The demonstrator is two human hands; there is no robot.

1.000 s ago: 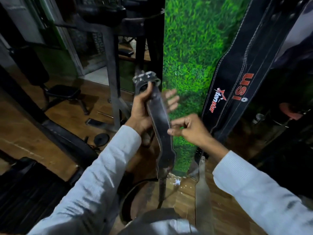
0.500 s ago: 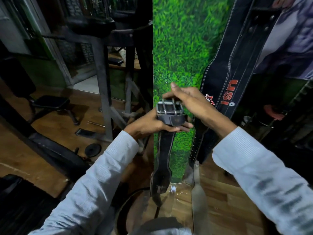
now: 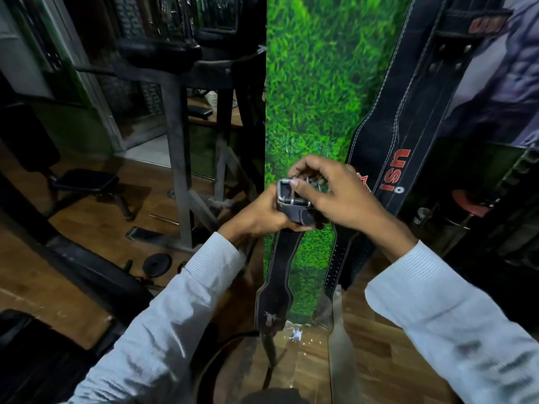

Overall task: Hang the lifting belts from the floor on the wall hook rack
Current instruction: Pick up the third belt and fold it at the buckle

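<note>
I hold a black leather lifting belt (image 3: 275,284) upright in front of the green grass-patterned wall panel (image 3: 315,91). My left hand (image 3: 259,218) grips it just under its metal buckle (image 3: 291,193). My right hand (image 3: 335,193) pinches the buckle from above. The belt's tail dangles toward the floor. A wider black belt with red lettering (image 3: 396,118) hangs down the wall at the right; its upper end and the hook rack are out of frame. A dark curved strap (image 3: 210,363) lies on the floor near my feet.
A steel gym machine frame (image 3: 178,158) stands at the left, with a padded bench (image 3: 84,182) and a small weight plate (image 3: 159,265) on the wooden floor. A metal strip (image 3: 339,348) leans at the wall base. Dark equipment fills the right.
The belt came from my left side to the front of the green panel. My right hand rose from the strap's middle to the buckle, and now its fingers work at the buckle's prongs.
</note>
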